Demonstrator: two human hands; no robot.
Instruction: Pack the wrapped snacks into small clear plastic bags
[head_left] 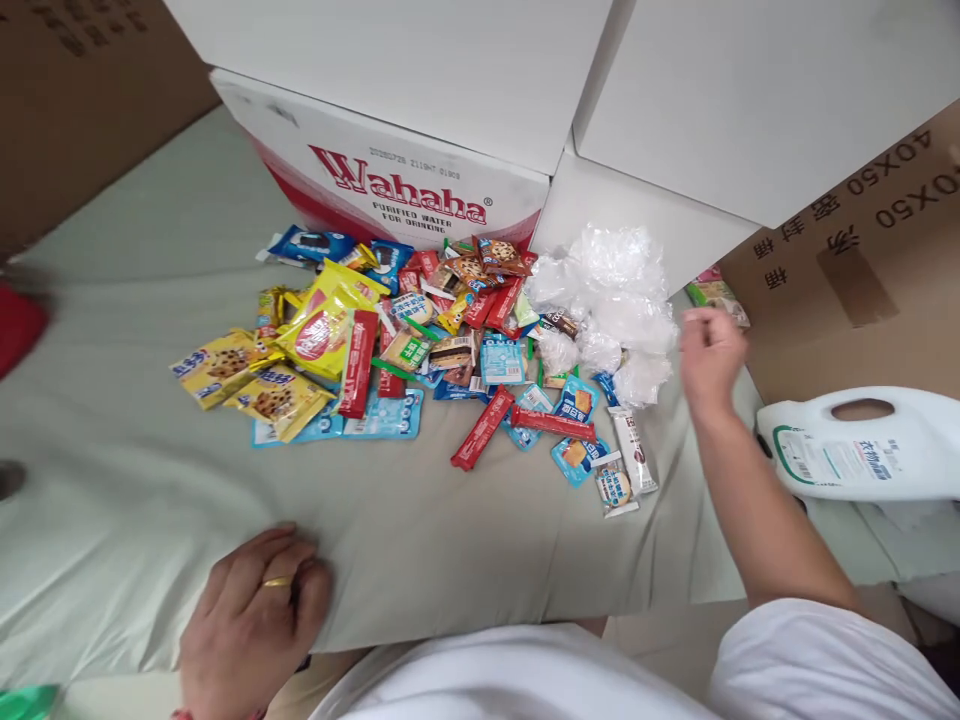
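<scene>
My left hand (pixel 259 610), with a gold ring, rests at the near edge of the pale green cloth (pixel 420 540), fingers curled in; nothing shows in it. My right hand (pixel 712 360) is closed at the right of the clear crumpled plastic bags (pixel 630 315); its fingertips are hidden. Just beyond it lies a green and pink snack packet (pixel 716 292); whether they touch I cannot tell. Wrapped snacks lie in a heap between my hands: yellow cookie packets (pixel 277 395), a large yellow packet (pixel 326 320), red stick packets (pixel 484 430), light-blue pouches (pixel 382 415) and a white wrapped bar (pixel 632 450).
Behind the heap stands a Wahaha water carton (pixel 390 165), with white boxes (pixel 420 60) above it. Brown cardboard (pixel 862 240) rises at the right, and more cardboard (pixel 90 120) at the left. A white detergent bottle (pixel 862 445) lies on its side near my right forearm.
</scene>
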